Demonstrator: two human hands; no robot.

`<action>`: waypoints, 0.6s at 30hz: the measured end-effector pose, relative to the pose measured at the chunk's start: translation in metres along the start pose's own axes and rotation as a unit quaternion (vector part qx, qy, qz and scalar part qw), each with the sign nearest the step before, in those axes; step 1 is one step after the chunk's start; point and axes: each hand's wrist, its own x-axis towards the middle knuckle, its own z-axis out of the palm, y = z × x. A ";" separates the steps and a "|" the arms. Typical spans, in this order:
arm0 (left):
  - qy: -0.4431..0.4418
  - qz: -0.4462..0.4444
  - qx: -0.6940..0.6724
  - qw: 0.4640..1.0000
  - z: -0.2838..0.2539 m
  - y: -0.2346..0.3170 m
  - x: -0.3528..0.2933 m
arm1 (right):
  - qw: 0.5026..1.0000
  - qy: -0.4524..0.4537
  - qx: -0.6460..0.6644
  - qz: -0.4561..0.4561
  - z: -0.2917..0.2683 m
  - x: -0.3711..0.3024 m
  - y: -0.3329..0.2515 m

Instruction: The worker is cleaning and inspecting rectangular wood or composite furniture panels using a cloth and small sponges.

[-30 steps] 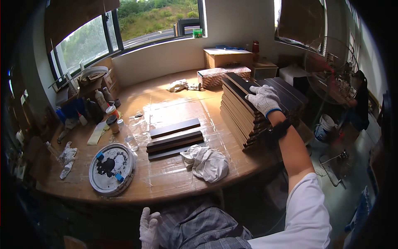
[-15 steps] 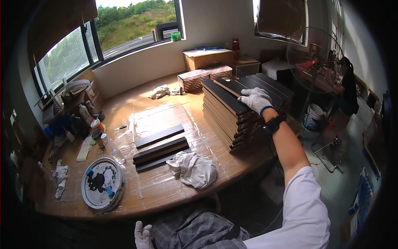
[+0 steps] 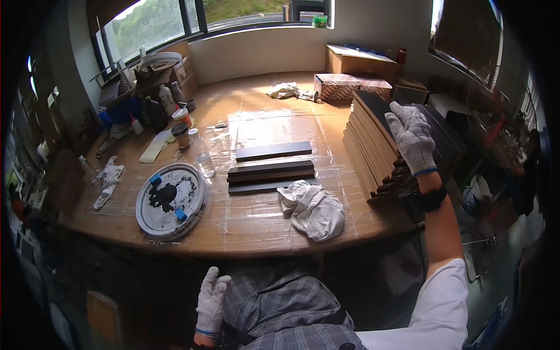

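Observation:
My right hand, in a light knitted glove with a blue cuff, is at the stack of dark-topped boards on the table's right side. Its fingers are stretched out, and nothing shows in its grasp. Whether it touches the top board cannot be told. My left hand, gloved too, is low in front of the table beside my checked apron. Its fingers are apart and hold nothing. Several dark strips lie mid-table, one apart from the others. A crumpled white cloth lies against their near right end.
A round white lid smeared black, with two blue blocks, sits at the table's front left. Behind it stand a clear jar, cups and bottles. Patterned boxes and a cardboard box stand at the back right.
The view has swung left, so the table sits further right in the picture. My right hand's fingers now point more upward at the stack. More of my left hand shows.

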 end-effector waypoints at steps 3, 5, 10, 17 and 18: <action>-0.014 0.015 -0.007 1.000 0.003 0.005 0.001 | 0.987 -0.083 0.081 -0.114 0.026 -0.017 -0.064; -0.008 0.026 -0.003 1.000 -0.005 0.002 -0.002 | 0.963 -0.198 0.092 -0.158 0.056 -0.033 -0.110; 0.003 0.018 -0.013 1.000 -0.026 -0.004 -0.023 | 0.882 -0.376 0.117 -0.257 0.151 -0.057 -0.176; 0.062 0.013 0.080 0.995 -0.059 -0.011 -0.031 | 0.877 -0.471 0.021 -0.093 0.307 -0.040 -0.113; 0.073 -0.002 0.089 0.993 -0.064 -0.008 -0.035 | 0.874 -0.473 0.029 -0.105 0.330 -0.036 -0.108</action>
